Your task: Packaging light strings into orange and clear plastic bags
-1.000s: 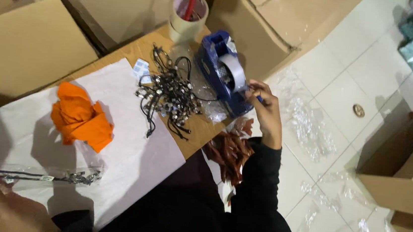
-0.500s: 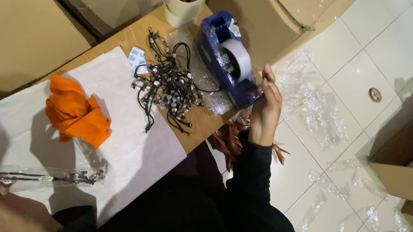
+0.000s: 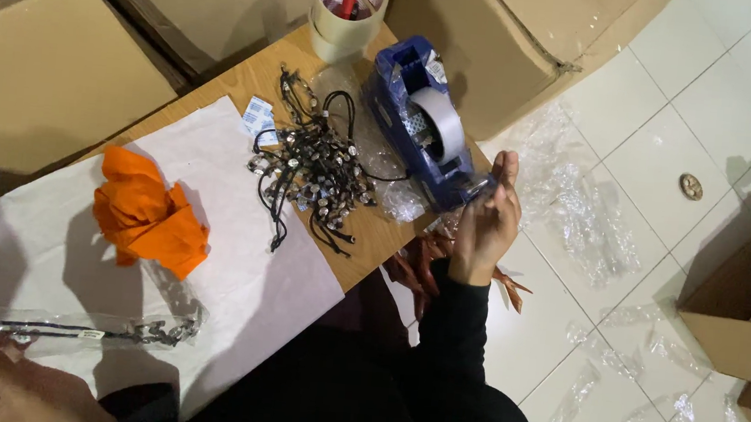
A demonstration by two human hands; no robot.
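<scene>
At the table edge, right hand apparently touches blue tape dispenser.

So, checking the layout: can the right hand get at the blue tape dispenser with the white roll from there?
Probably yes: the right hand is already at the blue tape dispenser's near end, with nothing between them.

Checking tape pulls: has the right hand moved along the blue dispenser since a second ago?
Yes. The right hand has shifted from beside the tape roll toward the blue dispenser's near cutter end.
</scene>
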